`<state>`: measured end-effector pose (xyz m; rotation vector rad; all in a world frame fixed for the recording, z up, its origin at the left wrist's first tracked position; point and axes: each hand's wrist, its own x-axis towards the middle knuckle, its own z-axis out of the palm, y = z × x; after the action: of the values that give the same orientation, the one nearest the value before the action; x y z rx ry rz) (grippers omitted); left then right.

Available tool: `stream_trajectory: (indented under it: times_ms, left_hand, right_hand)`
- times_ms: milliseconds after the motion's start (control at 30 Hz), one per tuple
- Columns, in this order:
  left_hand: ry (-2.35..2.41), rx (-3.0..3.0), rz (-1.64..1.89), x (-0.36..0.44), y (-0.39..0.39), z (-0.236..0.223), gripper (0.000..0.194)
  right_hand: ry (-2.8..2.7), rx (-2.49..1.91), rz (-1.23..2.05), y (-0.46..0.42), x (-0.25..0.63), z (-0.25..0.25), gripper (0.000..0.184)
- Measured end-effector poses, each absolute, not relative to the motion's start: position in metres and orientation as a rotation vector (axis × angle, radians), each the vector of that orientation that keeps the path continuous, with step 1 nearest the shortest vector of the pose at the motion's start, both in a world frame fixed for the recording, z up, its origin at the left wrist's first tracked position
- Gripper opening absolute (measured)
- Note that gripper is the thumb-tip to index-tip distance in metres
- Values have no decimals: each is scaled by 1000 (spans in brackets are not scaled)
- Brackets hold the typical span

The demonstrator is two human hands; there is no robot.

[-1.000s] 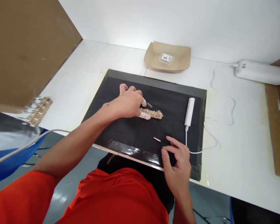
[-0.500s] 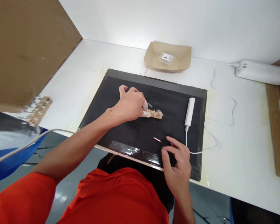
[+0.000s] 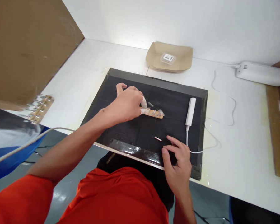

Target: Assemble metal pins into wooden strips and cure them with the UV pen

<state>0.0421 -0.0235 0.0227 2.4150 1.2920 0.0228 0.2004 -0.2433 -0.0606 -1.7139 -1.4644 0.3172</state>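
My left hand (image 3: 127, 104) rests on the black mat (image 3: 172, 93), its taped fingertips pinched on the left end of a small tan strip with metal parts (image 3: 155, 113). My right hand (image 3: 177, 160) lies on the mat's near edge with fingers apart and slightly curled, holding nothing. A small pink-white pin (image 3: 157, 138) sits on the mat just beyond my right fingers. A white pen-like tool (image 3: 190, 112) with a white cable (image 3: 224, 96) lies at the mat's right side.
A brown paper tray (image 3: 184, 56) holding a small clear packet (image 3: 168, 58) stands beyond the mat. A white power strip (image 3: 261, 73) sits far right. Cardboard panels stand at left (image 3: 25, 46) and right (image 3: 278, 130). A strip of metal parts (image 3: 38, 109) lies at the table's left edge.
My left hand has drawn slightly leftward and closed its pinch on the strip's left end. My right hand has stayed put.
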Motion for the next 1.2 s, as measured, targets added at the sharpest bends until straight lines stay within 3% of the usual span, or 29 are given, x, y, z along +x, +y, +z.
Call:
stream_trajectory:
  times_ms: [133,267,500,700,1033,1200]
  left_hand:
    - [1283,2439,107,35,-25,45,15]
    - [1177,2072,324,25,-46,65,15]
    - [876,1305,378,28,-94,53,13]
    - [817,1211,321,45,-93,52,14]
    - [737,1244,280,47,-87,50,13]
    - [712,1267,223,27,-83,47,12]
  right_hand:
    - [-1456,-1715,325,-244,200,-62,5]
    - [-1454,-1737,300,-242,197,-51,7]
    - [-1528,-1597,118,-219,202,12,56]
    - [-1735,-1640,-51,-203,215,41,38]
    - [-1754,-1639,-150,-196,213,44,35]
    - [-1769,-1600,-47,-193,199,37,28]
